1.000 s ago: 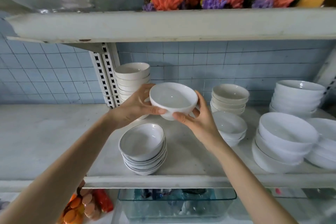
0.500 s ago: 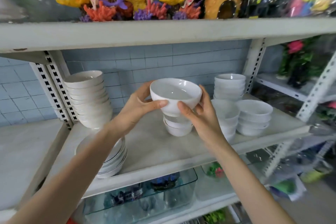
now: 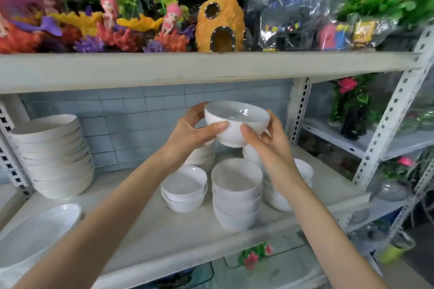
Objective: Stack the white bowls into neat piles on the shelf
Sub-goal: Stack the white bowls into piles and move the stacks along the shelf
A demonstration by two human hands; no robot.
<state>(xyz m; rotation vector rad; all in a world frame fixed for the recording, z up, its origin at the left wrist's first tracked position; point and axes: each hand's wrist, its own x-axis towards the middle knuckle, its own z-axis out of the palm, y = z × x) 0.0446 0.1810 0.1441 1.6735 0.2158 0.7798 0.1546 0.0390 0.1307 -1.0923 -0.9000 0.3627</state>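
A white bowl hangs in the air above the white shelf, held upright between both hands. My left hand grips its left side and my right hand grips its right side. Directly below stands a pile of small white bowls, and a shorter pile sits to its left. More bowls behind my hands are partly hidden. A tall pile of wider bowls stands at the back left, and a shallow bowl stack lies at the front left.
The upper shelf board runs just above the held bowl, carrying a pineapple ornament, coral decorations and figurines. A perforated metal upright stands at the right, with plastic plants beyond it. Glass tanks sit under the shelf.
The view has swung right and closer along the shelf. Both hands have carried the bowl rightward, and it now sits over the pile of small bowls.
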